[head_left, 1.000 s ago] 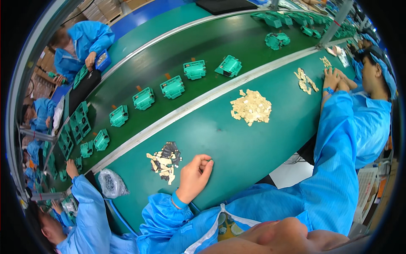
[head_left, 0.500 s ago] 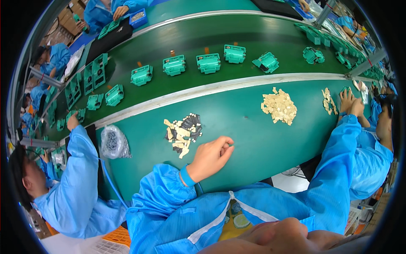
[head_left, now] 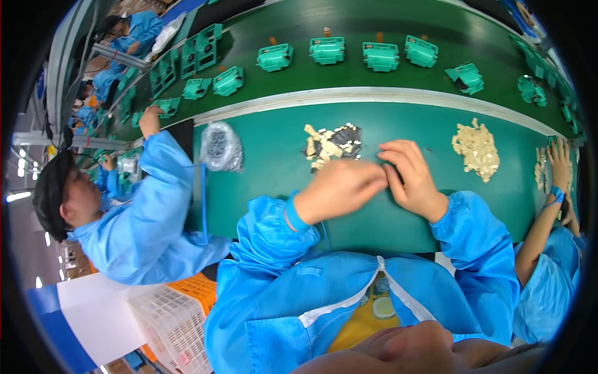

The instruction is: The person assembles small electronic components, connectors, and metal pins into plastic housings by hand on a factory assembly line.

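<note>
My left hand (head_left: 341, 191), with a blue wristband, is over the near middle of the green table, somewhat blurred, its fingers bunched and pointing right. Close against its fingertips is my right hand (head_left: 413, 181), thumb and fingers curled inward. Whatever the two hands may hold between them is hidden. Just beyond my left hand lies a pile of small cream pieces (head_left: 324, 148) mixed with black pieces (head_left: 349, 138) and tiny white bits. A larger heap of flat cream pieces (head_left: 475, 151) lies to the right of my right hand.
A clear plastic bag of small dark parts (head_left: 221, 146) stands at left on the table (head_left: 274, 134). Beyond a pale rail (head_left: 374, 95), green plastic housings (head_left: 381, 57) sit on a dark green belt (head_left: 299, 81). Co-workers in blue sit left (head_left: 149, 230) and right (head_left: 548, 280).
The view has shifted, so the table's contents appear further right and higher. My right hand has come in from the far right to meet my left hand at the middle.
</note>
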The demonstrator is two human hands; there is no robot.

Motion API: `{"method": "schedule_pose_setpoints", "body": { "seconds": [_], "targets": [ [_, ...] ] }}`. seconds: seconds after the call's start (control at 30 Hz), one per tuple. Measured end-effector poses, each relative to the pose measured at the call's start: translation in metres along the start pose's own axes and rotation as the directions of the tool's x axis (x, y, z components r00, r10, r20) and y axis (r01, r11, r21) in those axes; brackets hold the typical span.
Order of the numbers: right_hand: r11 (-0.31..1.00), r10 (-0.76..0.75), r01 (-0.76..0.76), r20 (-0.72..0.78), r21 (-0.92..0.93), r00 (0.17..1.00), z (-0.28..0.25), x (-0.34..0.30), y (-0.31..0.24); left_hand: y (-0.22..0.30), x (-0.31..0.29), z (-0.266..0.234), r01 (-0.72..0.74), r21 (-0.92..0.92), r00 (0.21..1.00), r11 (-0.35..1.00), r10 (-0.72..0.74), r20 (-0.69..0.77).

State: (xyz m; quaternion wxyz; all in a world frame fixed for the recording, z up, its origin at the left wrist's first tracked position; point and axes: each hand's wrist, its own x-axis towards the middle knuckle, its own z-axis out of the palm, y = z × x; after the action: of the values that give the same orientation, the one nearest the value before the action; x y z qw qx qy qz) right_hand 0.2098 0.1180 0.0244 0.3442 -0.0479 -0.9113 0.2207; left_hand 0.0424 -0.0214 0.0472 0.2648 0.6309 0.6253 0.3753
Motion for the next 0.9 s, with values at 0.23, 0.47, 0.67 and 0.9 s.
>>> {"method": "schedule_pose_setpoints", "body": {
  "seconds": [0.23,0.47,0.67,0.9],
  "targets": [
    [0.983,0.165,-0.162,-0.024,0.087,0.986,-0.005,0.002,0.009,-0.03,-0.005,-0.057,0.231,-0.028,0.872,0.973,-0.219,-0.438],
    [0.981,0.174,-0.173,-0.012,0.083,0.985,-0.007,0.001,0.011,-0.022,0.005,-0.016,0.098,0.361,0.967,0.928,-0.002,-0.256],
    [0.98,0.179,-0.178,-0.013,0.092,0.984,-0.007,-0.004,0.014,-0.029,0.002,-0.008,0.126,0.365,0.974,0.922,-0.044,-0.224],
    [0.981,0.174,-0.173,0.0,0.086,0.985,-0.008,-0.007,0.015,-0.031,0.003,-0.013,0.132,0.318,0.979,0.939,-0.072,-0.193]
  ]
}}
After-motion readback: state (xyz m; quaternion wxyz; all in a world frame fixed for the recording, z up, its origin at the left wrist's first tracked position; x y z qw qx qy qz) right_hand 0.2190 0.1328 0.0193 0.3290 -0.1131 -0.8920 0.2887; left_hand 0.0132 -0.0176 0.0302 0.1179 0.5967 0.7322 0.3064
